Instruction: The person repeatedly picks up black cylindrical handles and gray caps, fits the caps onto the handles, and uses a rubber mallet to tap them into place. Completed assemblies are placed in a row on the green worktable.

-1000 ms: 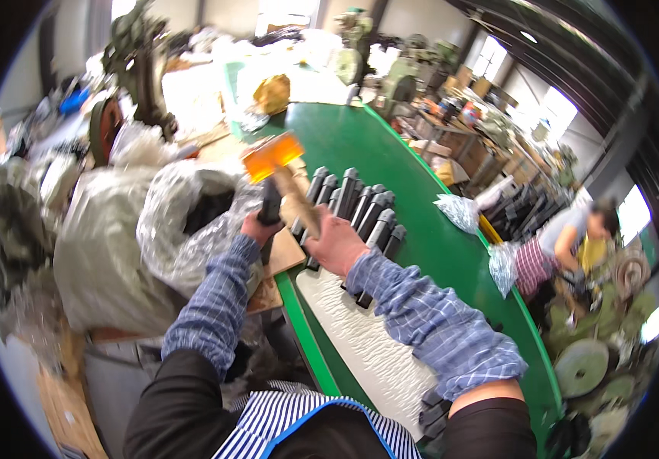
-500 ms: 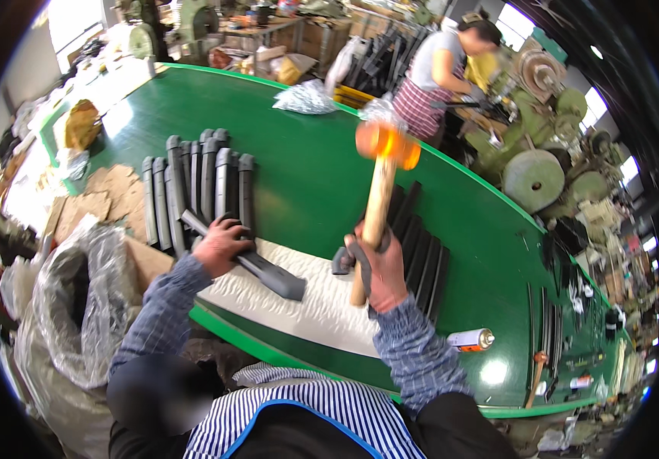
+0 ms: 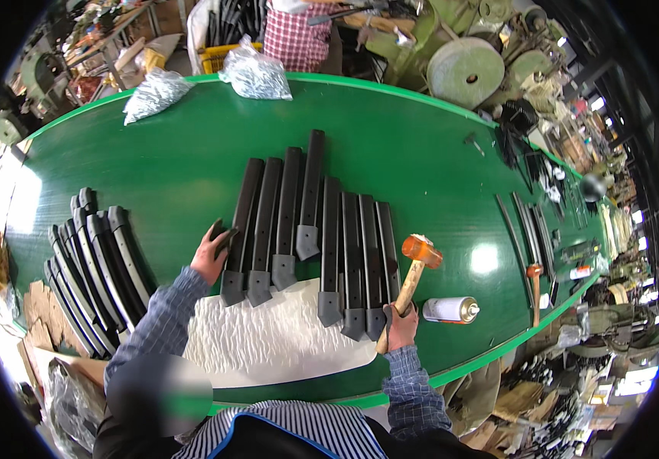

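Head view: we see the green table (image 3: 391, 145), and on it a row of long black parts (image 3: 310, 229) lying side by side, their lower ends on a white pad (image 3: 268, 344). Our left hand (image 3: 211, 256) rests on the leftmost part, fingers loosely curled on it. Our right hand (image 3: 400, 323) grips a mallet (image 3: 410, 277) by its handle. We judge a careless swing could hit the spray can (image 3: 450, 309) nearby, or shift the loose parts

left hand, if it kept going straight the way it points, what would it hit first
The left hand points up the table and already touches the leftmost black bar. Past that, only bare green table, then probably a plastic bag.
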Tool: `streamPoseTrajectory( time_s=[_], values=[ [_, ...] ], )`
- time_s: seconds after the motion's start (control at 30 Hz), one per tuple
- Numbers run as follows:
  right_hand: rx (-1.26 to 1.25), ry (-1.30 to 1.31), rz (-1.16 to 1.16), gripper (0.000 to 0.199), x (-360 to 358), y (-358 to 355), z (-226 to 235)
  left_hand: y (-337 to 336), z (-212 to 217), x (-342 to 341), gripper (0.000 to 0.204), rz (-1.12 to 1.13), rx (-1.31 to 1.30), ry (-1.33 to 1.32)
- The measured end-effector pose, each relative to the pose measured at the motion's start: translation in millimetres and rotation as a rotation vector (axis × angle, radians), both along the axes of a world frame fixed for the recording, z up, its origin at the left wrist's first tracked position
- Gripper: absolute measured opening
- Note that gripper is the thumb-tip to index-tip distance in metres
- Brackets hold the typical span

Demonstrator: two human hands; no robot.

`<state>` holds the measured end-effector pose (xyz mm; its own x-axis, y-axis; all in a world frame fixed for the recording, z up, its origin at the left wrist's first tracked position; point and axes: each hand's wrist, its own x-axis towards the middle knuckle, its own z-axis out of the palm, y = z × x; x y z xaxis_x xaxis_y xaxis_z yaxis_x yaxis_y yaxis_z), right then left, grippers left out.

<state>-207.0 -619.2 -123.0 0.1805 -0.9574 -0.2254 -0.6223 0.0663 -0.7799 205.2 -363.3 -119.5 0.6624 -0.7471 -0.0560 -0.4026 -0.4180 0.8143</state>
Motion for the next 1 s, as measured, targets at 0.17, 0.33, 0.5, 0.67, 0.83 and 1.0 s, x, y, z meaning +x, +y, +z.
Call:
streamPoseTrajectory(
  time_s=[0.17,0.33,0.5,0.67,0.83,1.0],
  values=[
    [-0.086,0.365,0.158,0.058,32,-10,-6,-23,-1,-62,0.086,-0.009,0.07,-0.177],
    [-0.289,0.371,0.161,0.057,72,-68,-16,-99,17,-78,0.09,0.07,0.259,-0.174],
    [-0.102,-0.029,0.161,0.043,96,-126,-10,-153,18,-86,0.087,0.075,0.169,-0.199],
    [0.072,-0.201,0.185,0.036,93,-125,-5,-83,30,-28,0.072,0.041,0.126,-0.399],
    [-0.305,0.067,0.227,0.045,81,-81,9,93,30,78,0.069,0.799,0.645,-0.521],
    [-0.444,0.07,0.373,0.048,148,-99,36,143,-13,71,0.086,0.723,0.881,-0.438]
  ],
)
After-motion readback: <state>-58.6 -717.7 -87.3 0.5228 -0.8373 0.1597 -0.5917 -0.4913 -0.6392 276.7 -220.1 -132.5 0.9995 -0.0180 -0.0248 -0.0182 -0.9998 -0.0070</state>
